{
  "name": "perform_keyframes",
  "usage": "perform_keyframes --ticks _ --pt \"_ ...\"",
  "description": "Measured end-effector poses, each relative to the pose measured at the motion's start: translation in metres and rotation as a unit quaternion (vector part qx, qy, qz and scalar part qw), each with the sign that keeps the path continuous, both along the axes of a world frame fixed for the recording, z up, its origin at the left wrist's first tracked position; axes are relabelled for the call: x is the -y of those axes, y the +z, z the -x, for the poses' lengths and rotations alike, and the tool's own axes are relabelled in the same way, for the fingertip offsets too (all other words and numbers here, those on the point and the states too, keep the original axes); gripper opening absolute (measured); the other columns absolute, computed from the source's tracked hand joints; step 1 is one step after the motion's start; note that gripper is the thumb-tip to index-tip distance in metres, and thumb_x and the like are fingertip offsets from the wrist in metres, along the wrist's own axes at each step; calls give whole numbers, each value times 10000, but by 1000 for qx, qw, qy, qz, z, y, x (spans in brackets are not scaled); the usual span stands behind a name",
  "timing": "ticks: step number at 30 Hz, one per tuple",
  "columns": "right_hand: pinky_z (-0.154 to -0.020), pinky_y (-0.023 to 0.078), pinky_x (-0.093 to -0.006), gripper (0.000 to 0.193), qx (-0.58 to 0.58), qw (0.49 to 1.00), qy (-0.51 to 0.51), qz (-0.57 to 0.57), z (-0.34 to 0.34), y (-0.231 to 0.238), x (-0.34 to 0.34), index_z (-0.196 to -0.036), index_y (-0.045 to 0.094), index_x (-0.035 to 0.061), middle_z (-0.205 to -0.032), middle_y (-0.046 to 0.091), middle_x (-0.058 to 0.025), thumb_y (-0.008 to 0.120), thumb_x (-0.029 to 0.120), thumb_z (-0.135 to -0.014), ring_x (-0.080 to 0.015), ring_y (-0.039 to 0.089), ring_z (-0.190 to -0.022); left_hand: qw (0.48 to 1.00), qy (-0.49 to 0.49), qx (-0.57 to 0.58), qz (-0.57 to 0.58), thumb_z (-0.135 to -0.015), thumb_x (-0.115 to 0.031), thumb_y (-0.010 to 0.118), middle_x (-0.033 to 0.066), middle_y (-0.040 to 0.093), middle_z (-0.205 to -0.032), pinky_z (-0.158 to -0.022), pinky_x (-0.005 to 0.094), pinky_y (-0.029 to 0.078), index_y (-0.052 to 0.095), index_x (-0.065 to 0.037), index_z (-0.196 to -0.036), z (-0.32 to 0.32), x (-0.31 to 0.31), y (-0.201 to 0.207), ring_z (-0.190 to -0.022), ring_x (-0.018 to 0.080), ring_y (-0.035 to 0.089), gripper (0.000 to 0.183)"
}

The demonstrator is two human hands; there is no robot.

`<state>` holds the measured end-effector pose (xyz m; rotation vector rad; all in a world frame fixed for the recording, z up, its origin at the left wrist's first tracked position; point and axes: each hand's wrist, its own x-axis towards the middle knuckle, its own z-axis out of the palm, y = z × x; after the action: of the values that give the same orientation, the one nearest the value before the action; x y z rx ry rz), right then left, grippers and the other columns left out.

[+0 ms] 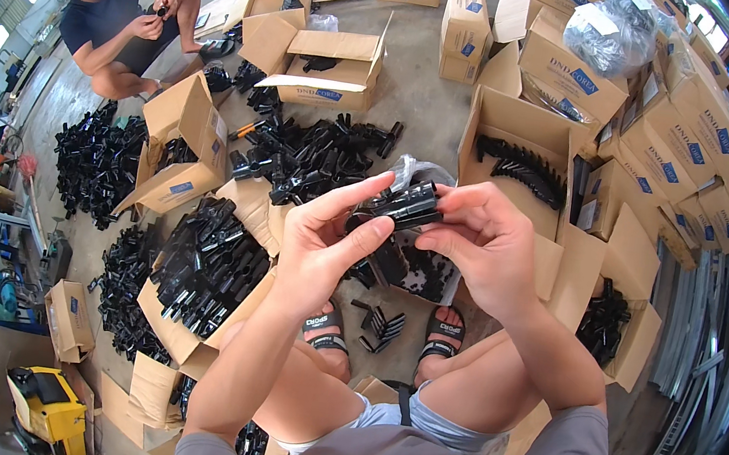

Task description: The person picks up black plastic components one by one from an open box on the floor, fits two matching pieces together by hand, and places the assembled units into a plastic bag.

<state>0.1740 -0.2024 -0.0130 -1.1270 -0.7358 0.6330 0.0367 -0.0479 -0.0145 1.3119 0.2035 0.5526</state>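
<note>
I hold a small black plastic part (404,205) up in front of me with both hands. My left hand (326,241) grips its left end between thumb and fingers. My right hand (483,234) pinches its right end from above. A scrap of clear plastic film (418,172) shows just behind the part. Below my hands, between my sandalled feet, a few loose black parts (380,322) lie on the concrete floor.
Open cardboard boxes of black parts surround me: one at lower left (185,333), one at right (526,120). Heaps of black parts (318,157) cover the floor. A seated person (125,21) works at upper left. Stacked boxes (688,150) stand at right; a yellow machine (46,407) at lower left.
</note>
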Motion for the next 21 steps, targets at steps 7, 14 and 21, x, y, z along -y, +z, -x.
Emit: perform_keyframes --ticks 7,14,21 --pt "-837 643 -315 102 97 994 -34 -31 2 -3 4 -965 660 -73 -1138 706 -205 692 -130 -886 -201 729 -973 992 -14 -20 121 -912 31 730 90 692 -1232 -956 263 509 659 -9 -1332 4 -1 -2 -1081 111 642 428" --pt "-821 660 -330 106 152 985 -34 -68 3 -1 7 -951 652 -74 -1171 684 -239 651 -164 -897 -248 742 -963 996 -40 78 -10 -868 77 755 142 664 -1288 -995 302 497 685 5 -1292 4 -3 -4 -1158 184 631 435" --pt "-838 644 -322 109 144 987 -43 -58 6 -2 8 -970 649 -71 -1123 692 -217 664 -152 -899 -251 749 -949 995 -58 73 -36 -868 79 753 136 674 -1261 -974 292 503 686 12 -1287 4 -7 -3 -1142 169 634 429"
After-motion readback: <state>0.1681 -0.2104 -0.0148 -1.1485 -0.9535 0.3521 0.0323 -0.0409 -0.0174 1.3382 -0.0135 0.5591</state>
